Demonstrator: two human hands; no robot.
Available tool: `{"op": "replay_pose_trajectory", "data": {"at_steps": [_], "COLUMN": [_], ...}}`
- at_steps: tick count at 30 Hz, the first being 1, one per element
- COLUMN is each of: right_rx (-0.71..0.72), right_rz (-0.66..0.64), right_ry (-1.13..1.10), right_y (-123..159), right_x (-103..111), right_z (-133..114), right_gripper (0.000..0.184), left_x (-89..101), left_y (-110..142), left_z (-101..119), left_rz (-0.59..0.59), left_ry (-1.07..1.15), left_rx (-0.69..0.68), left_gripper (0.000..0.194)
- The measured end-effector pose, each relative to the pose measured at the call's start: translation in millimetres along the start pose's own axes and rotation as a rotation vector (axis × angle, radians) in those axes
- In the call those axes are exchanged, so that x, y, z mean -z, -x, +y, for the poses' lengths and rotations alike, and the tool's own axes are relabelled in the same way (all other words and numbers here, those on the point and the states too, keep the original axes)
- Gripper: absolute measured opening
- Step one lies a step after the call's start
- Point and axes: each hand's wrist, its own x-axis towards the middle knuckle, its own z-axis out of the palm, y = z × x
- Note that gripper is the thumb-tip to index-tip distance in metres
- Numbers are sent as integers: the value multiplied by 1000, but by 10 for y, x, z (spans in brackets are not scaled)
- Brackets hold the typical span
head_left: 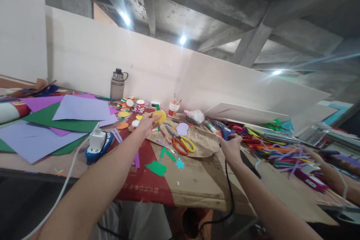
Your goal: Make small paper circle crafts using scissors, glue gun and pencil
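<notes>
My left hand (147, 125) pinches a yellow round disc (159, 117) with a green strip sticking up behind it. In my right hand (231, 146) is a blue hot glue gun (225, 132), its black cord (232, 195) hanging over the table's front edge. Between the hands lie scissors with orange and yellow handles (184, 145) and a lilac paper shape (182, 129). Closer to me are green paper scraps (156, 168) and a small light-blue cut-out (180, 163). An orange disc (122, 125) and another yellow disc (123, 114) rest left of my left hand.
Coloured paper sheets (81, 108) and a blue power strip (98, 152) with a white plug occupy the left. A water bottle (117, 87) and a paper cup of pens (174, 108) stand behind. Coloured strips (263, 142) pile up right, near another person's arm (334, 180).
</notes>
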Motion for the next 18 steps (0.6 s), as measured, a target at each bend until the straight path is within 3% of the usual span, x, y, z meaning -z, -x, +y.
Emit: {"op": "replay_pose_trajectory", "data": {"at_steps": [2,6,8,14,18], "right_rx": [-11,-43,-40,122,86], "right_rz": [40,-189,-228,-257,-274], "right_ry": [-72,-367,-409,-415,-397], "right_y": [44,186,278,506,527], "right_x": [-115,-472,-642,-838,-790], "right_z": [-256,-759,-906,-859,-778], "right_gripper": [53,40,37,39,40], "left_x": [-4,5,25,99,101], "left_y": [-2,-3,-7,-53,-58], "left_z": [2,26,48,73,82], "left_rz": [-63,-151,-188,-205,-183], "left_ry": [-51,-204,-299,-546,-671], "left_rx": [-98,-373,-462,-584,-669], "left_gripper": [38,34,27,20,15]}}
